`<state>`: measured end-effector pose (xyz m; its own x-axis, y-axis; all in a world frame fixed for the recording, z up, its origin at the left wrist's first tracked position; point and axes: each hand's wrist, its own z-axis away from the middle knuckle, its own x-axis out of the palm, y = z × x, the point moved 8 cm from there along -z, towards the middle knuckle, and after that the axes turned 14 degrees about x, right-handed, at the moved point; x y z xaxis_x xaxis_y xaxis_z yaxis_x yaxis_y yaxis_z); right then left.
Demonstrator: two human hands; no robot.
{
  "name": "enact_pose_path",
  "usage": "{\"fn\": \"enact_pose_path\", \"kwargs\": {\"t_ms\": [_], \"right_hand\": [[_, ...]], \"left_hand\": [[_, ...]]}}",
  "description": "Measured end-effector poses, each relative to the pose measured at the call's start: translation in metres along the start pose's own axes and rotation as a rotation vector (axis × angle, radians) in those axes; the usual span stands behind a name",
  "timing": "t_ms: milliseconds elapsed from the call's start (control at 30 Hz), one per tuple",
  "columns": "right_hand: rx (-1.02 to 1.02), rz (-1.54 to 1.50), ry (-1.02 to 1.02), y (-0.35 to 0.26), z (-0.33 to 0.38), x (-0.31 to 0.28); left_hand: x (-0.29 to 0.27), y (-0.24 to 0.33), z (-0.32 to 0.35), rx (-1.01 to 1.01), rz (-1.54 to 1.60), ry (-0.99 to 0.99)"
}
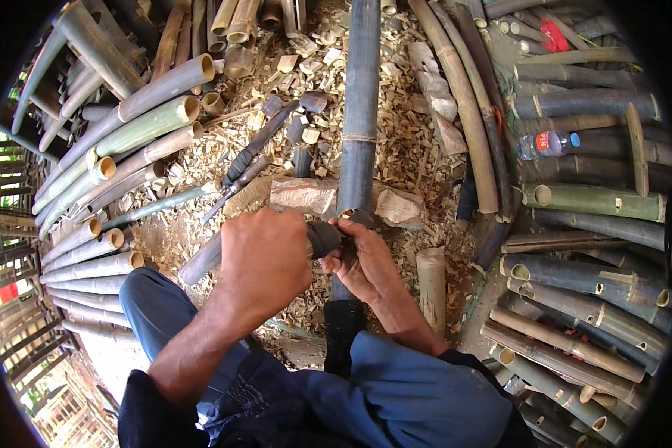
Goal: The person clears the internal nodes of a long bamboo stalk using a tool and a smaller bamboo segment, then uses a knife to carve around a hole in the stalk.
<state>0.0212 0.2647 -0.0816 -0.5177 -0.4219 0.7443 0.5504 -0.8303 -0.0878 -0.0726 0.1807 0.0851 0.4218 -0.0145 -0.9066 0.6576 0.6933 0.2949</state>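
Observation:
My left hand (263,252) is closed in a fist around a dark, round handle (324,239), whose end sticks out toward my right hand. My right hand (366,263) has its fingers bent together at that end, beside the cut end of a long dark bamboo pole (361,157). What its fingertips hold is hidden. The pole runs away from me and crosses a pale split log (304,196) on the ground. A grey cylindrical piece (201,259) shows left of my fist; whether it joins the handle I cannot tell.
Wood chips (403,149) cover the ground. Tools with dark wrapped handles (239,164) lie ahead on the left. Bamboo poles (149,138) are stacked at left, with cut lengths (597,200) at right. A plastic bottle (546,145) rests on the right pile. A short post (431,287) stands near my right forearm.

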Motion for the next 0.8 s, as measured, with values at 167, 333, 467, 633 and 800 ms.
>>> {"fn": "enact_pose_path", "kwargs": {"t_ms": [167, 333, 467, 633, 800], "right_hand": [[-0.025, -0.355, -0.101, 0.009, -0.003, -0.011], [-0.016, -0.47, -0.181, 0.016, -0.012, -0.017], [0.055, -0.46, -0.241, 0.039, -0.024, 0.018], [-0.001, -0.267, 0.194, 0.04, -0.025, 0.015], [0.055, 0.111, 0.403, 0.044, -0.003, -0.008]], "left_hand": [[-0.004, 0.047, -0.027, 0.294, -0.128, -0.152], [0.007, 0.053, -0.04, 0.544, -0.344, -0.21], [0.003, -0.016, -0.055, 0.435, -0.251, -0.401], [0.081, -0.105, -0.03, 0.106, 0.551, -0.742], [0.14, -0.08, 0.039, -0.035, 0.901, -0.607]]}}
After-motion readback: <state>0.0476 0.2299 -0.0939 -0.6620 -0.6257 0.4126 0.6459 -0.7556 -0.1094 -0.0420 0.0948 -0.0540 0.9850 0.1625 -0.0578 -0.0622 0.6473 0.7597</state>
